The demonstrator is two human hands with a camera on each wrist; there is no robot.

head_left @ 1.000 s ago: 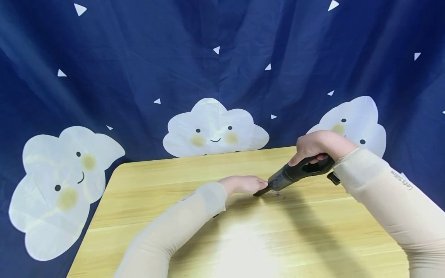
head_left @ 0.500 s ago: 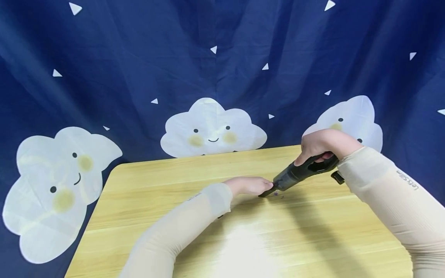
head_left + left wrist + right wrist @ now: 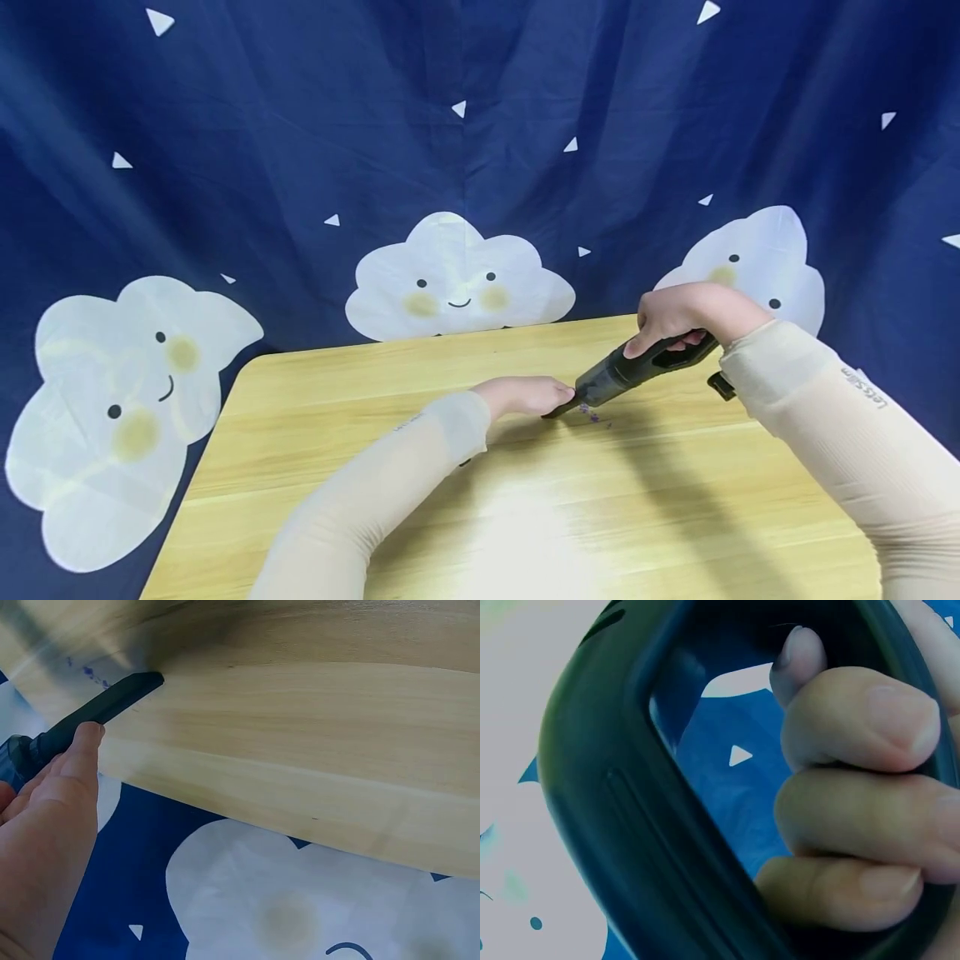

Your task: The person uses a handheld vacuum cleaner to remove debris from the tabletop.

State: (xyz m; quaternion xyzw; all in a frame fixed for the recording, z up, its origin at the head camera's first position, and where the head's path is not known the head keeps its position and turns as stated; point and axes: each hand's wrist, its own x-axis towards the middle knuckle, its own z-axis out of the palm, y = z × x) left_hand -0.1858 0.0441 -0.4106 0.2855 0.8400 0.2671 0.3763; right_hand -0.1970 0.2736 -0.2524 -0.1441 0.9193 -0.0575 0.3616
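A black handheld vacuum cleaner [image 3: 615, 375] slants down to the tabletop in the head view, its narrow crevice nozzle [image 3: 112, 701] close over the wood. My right hand [image 3: 678, 315] grips its loop handle [image 3: 630, 772]; in the right wrist view the fingers [image 3: 855, 814] curl round the grip through the loop. My left hand [image 3: 528, 395] holds the nozzle near where it joins the body, with the thumb mostly cut off at the left wrist view's edge. Small purple bits [image 3: 594, 417] lie on the table beside the nozzle, on its right in the head view.
The wood-grain table [image 3: 315, 408] has a rounded far-left corner. Right behind its back edge hangs a dark blue curtain [image 3: 300, 125] printed with white clouds and triangles. A bright glare [image 3: 525, 533] covers the table's near middle.
The vacuum and both hands shifted slightly right, then came back left, the nozzle tip sliding along the wood. More of the purple bits show beside the nozzle now. Both grips stay the same.
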